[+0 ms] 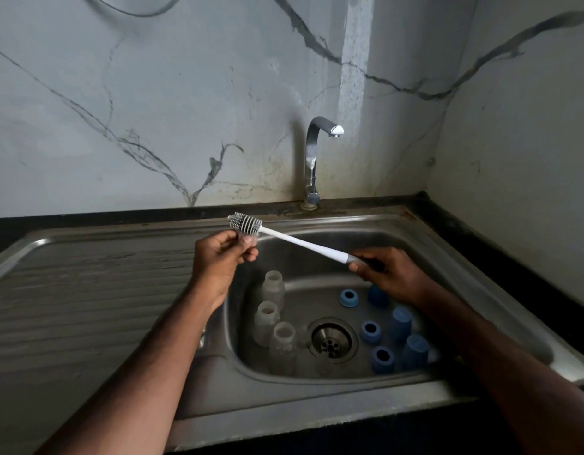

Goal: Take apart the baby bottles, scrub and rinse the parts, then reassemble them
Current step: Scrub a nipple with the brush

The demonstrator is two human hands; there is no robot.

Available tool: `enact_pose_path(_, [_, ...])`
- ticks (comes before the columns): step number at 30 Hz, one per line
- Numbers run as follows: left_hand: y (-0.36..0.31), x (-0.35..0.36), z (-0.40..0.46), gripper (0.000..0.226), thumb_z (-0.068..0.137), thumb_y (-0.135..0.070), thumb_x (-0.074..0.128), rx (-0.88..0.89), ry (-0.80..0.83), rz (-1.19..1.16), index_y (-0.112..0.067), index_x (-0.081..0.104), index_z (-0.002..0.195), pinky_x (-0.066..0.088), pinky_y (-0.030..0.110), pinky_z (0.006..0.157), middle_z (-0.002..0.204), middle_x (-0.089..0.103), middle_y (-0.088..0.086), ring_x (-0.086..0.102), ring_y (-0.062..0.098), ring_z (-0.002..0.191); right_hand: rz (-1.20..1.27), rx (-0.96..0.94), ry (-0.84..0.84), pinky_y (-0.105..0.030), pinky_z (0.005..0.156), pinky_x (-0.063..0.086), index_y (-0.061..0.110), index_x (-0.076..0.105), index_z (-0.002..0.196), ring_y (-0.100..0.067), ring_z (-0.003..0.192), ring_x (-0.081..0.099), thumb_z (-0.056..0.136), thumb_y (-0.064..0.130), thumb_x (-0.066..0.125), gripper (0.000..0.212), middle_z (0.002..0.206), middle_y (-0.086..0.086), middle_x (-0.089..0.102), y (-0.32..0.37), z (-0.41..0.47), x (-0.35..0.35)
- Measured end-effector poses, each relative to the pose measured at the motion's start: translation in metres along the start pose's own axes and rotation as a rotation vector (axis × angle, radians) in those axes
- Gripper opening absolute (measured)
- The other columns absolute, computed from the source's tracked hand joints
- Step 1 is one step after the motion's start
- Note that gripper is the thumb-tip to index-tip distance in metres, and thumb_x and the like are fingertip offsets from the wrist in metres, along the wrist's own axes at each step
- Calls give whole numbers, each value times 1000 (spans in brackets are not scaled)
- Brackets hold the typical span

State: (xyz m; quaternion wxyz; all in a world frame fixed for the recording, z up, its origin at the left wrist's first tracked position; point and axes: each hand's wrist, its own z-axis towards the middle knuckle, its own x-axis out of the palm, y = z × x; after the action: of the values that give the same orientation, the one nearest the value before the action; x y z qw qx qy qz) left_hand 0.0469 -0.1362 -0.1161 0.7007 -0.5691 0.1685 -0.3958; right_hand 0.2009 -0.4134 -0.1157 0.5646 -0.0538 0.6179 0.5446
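Right hand (387,269) grips bottle brush (293,239) handle. Left hand (223,251) pinches small clear part, identity unclear, against bristles. Three bottles (272,285), blue rings (349,297), caps (401,323) in sink (316,399).

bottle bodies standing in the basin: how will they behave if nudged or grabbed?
Probably light: the three bottle bodies look like thin, translucent, empty plastic. Likely tippy, since each stands upright and tall on a narrow base on the sink floor, which seems to slope toward the drain. Once down, round sides should roll.

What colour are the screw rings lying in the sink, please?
Blue, with dark centre holes; the head view shows the rings right of the drain.
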Motion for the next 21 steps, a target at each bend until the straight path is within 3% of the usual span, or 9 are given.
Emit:
enact_pose_path(5, [-5,-3,6,7,90,4,64,-16,-89,-167,5,69,95,54,22,63,76,72,8,63,15,65,23,57,-34,-26,79,52,28,66,121,-5,91,65,97,39,61,27,100,10,67,-6,-3,-10])
enact_pose_path(11, [-2,4,-1,6,89,3,66,6,27,-27,6,70,92,53,21,58,76,69,14,62,16,60,-11,-21,5,-23,71,47,30,67,112,-4,79,63,99,38,59,18,87,8,65,1,0,-1])
enact_pose_path(16, [-2,-3,4,11,87,5,68,8,-58,-62,11,67,96,55,23,59,74,70,13,62,16,59,-7,29,-10,-26,81,54,29,66,119,-4,91,64,98,36,60,23,101,8,67,-2,-5,-10])
enact_pose_path(21, [1,7,-2,8,88,6,66,-5,15,10,5,69,95,54,21,57,75,70,14,63,15,57,-1,26,-28,-25,77,53,33,65,116,-4,88,65,98,38,60,19,97,8,67,2,-1,-3])
